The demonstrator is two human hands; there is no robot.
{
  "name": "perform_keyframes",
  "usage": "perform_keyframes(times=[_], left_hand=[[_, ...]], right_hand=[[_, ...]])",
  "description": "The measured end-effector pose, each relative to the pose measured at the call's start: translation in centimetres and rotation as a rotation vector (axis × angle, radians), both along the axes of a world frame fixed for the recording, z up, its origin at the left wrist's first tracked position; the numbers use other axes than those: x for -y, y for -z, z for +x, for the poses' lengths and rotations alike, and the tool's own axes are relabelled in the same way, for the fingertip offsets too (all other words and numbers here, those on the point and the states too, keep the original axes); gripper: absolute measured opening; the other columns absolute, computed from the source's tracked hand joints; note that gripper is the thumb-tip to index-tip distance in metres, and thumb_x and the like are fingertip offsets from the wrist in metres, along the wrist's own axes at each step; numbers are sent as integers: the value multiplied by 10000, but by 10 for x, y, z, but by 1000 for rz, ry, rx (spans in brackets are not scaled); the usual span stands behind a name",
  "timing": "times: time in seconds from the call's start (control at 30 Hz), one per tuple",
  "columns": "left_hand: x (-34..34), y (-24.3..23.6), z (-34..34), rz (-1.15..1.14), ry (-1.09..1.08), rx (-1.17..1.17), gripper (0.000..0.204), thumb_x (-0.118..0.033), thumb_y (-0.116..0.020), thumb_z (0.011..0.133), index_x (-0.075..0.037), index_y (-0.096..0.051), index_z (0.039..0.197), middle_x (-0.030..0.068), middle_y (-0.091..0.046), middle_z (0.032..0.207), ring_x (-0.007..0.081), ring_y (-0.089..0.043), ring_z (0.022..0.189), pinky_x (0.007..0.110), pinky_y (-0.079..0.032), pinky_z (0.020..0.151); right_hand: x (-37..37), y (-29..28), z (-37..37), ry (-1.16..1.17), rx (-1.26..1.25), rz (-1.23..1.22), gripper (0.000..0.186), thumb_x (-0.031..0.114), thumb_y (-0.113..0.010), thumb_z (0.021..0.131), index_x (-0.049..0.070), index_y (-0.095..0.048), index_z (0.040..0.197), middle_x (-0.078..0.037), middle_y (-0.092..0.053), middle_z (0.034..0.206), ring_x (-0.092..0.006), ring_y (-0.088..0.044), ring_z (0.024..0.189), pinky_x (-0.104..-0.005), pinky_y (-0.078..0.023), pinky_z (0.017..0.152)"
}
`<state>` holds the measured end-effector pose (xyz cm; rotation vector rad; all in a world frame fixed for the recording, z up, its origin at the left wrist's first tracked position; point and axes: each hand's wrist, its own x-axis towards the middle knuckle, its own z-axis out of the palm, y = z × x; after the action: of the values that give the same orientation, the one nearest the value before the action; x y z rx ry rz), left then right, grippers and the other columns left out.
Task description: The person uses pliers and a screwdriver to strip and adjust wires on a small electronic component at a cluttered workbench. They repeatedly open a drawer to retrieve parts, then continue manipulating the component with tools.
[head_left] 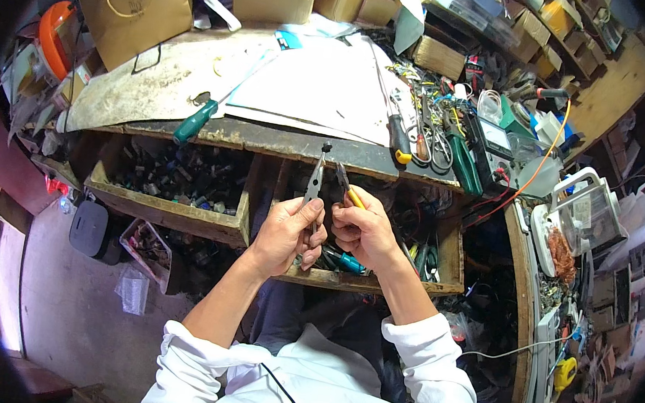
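Small black part (pixel 327 147) sits near the frame's upper centre, seemingly pinched by long-nose pliers (pixel 315 178), the left hand (pixel 290 228) wrapped around them. The right hand (pixel 367 227), fingers curled tight, grips yellow-handled pliers (pixel 355 197); holding looks done, second-tool contact not yet made. Below, a wooden drawer (pixel 376 284).

You had no txt, nos. or signs legible in view: the sm. dark print on the front of the brown paper bag (pixel 142 32) was too tiny to read, & any markings on the white-faced device (pixel 494 137), right side, were too blurred.
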<state>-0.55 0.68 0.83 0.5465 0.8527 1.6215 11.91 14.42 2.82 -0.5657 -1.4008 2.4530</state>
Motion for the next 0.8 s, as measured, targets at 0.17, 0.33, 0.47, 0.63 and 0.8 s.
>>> perform_keyframes(times=[0.17,0.33,0.47,0.63,0.8], left_hand=[[0,0,0,-23,-5,19,338,-397,-545,1060,-95,-499,915,35,-500,644,150,-485,434,299,-397,383],[-5,1,2,-24,0,0,338,-393,-548,1060,-92,-497,914,35,-493,641,149,-483,434,298,-397,384],[-3,1,2,-30,-31,-22,340,-387,-550,1060,-88,-497,907,35,-489,637,148,-482,434,292,-395,386],[-4,1,3,-32,-32,-31,341,-385,-547,1062,-85,-497,907,33,-485,639,148,-474,434,289,-391,390],[-4,3,2,-23,-22,-14,339,-378,-545,1064,-83,-497,904,36,-489,643,149,-477,437,289,-388,389]], right_hand=[[-4,-12,8,5,-23,6,181,48,-611,893,126,-448,893,39,-460,712,-36,-327,483,-227,-232,407],[-53,-27,24,202,187,1286,133,53,-587,840,42,-455,852,-51,-499,701,-238,-502,574,-362,-408,546],[-50,-63,20,169,550,1719,156,75,-582,840,-10,-491,935,-258,-600,837,-492,-591,843,-531,-471,726],[-46,-71,14,109,727,1857,152,116,-602,851,11,-528,931,-225,-633,823,-453,-644,830,-531,-510,736],[-45,-71,14,102,719,1921,168,162,-603,857,24,-535,927,-204,-621,806,-422,-647,811,-510,-514,728]])
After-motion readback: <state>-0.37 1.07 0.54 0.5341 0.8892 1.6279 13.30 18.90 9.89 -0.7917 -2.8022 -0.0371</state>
